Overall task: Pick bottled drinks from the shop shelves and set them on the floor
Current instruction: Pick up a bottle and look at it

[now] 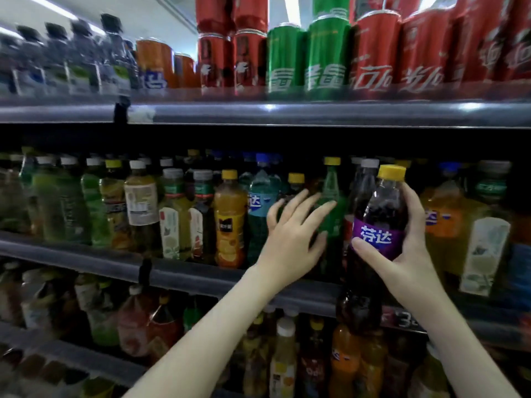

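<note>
Cans [287, 61] far above; crowded bottle shelf [86, 254] behind. Right hand [408, 254] wrapped round purple-label bottle [376, 225], upright, near side of shelf. Left hand [290, 239] spread open over green bottle [330, 191], just left.

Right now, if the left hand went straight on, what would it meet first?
Probably the green bottle with the yellow cap; the left hand reaches open toward it, though depth is unclear.

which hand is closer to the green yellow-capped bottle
Left. The left hand is open right in front of the green bottle; the right hand is further right, gripping the purple-label bottle.
</note>
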Demonstrator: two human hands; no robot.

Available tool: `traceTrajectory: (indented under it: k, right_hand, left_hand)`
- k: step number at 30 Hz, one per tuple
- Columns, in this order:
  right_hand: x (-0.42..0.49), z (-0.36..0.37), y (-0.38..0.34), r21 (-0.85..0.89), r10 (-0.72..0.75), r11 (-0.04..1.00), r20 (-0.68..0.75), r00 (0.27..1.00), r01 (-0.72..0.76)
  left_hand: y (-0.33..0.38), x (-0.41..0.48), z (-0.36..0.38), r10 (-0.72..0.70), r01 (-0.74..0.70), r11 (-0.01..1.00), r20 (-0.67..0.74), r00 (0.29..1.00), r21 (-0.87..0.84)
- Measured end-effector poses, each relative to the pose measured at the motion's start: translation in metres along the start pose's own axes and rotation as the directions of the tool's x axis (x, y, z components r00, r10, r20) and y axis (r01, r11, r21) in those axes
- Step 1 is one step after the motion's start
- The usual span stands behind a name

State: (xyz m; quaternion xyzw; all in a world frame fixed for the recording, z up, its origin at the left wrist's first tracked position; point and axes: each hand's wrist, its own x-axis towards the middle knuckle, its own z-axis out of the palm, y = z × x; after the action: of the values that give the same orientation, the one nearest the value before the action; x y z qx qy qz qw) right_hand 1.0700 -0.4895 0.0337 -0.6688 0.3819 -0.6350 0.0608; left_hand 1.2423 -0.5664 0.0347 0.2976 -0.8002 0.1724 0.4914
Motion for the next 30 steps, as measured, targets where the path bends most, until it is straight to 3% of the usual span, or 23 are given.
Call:
traceTrajectory:
  k: [7,14,25,30]
  right_hand:
    - [0.006,0.135,-0.04,0.097,0.059,0.993,0.073,0.996,-0.066]
    - [0.008,0.206,-0.045,0.126,0.088,0.987,0.099,0.991,-0.1]
    - [0.036,0.239,-0.021,0.139,-0.038,0.99,0.131,0.991,0.019]
    - [0.041,0.253,-0.024,0.118,-0.05,0.992,0.091,0.995,0.039]
  left_hand:
    - [-0.131,-0.053,-0.099,-0.195,0.205,0.96,-0.071,0.978,0.193]
    - [-0.196,-0.069,-0.114,-0.306,0.304,0.918,-0.034,0.951,0.256]
    - [-0.238,-0.05,-0.071,-0.34,0.321,0.86,-0.023,0.94,0.397]
    - [-0.237,-0.049,-0.079,-0.252,0.269,0.932,-0.097,0.963,0.242]
